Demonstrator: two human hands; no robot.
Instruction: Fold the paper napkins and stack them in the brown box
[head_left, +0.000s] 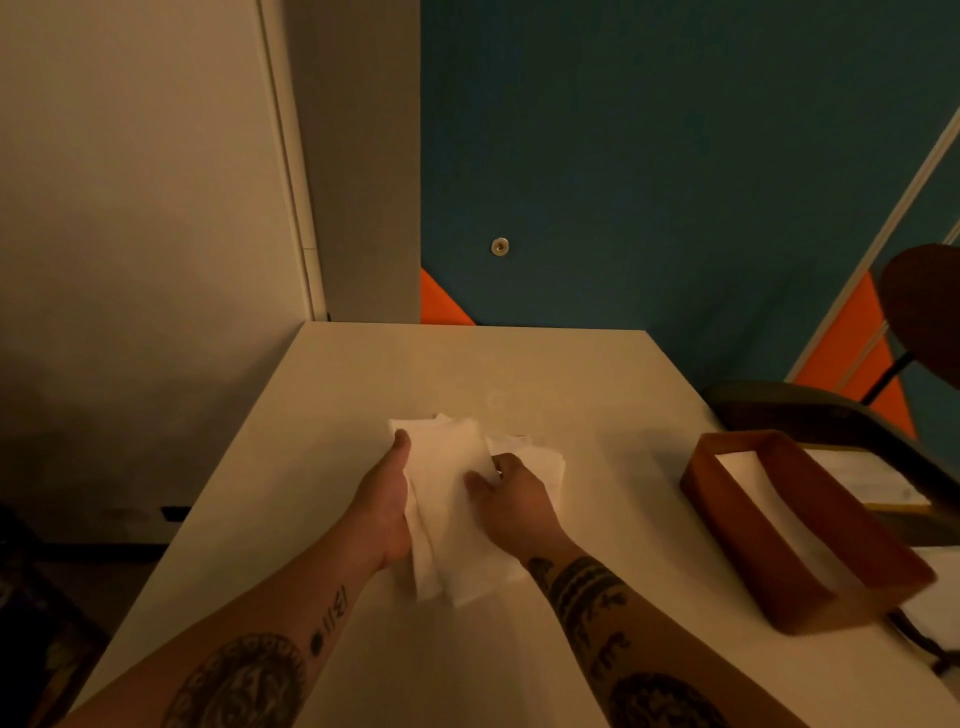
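Gripping a white napkin (447, 519) by its left edge, the left hand (382, 504) lays its thumb on top, fingers hidden beneath. The right hand (514, 499) pinches its right side above the loose napkins (545, 462) on the counter (597, 384). Farther right sits the brown box (753, 561), holding stacked napkins (743, 470).
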